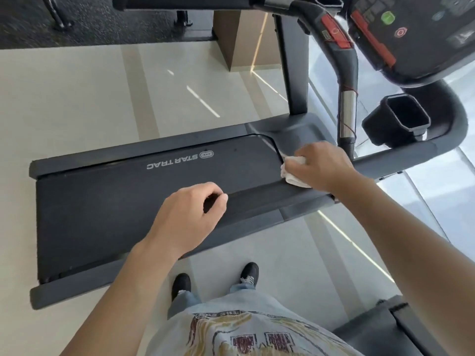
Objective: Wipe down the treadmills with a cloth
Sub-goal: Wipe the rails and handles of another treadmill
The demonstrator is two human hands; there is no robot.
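Note:
A dark grey treadmill (108,222) lies across the view, its black belt marked STAR TRAC. My right hand (323,167) presses a crumpled white cloth (294,173) onto the front end of the belt, where it meets the motor cover. Most of the cloth is hidden under the fingers. My left hand (190,218) hovers over the near side of the belt with its fingers loosely curled and nothing in it. The console (416,34) with red and green buttons is at the top right.
A handrail with a chrome grip (347,114) and a black cup holder (397,119) rise just beyond my right hand. Pale tiled floor (90,98) surrounds the deck. Part of another treadmill (393,327) shows at the bottom right. My feet (213,281) stand beside the near rail.

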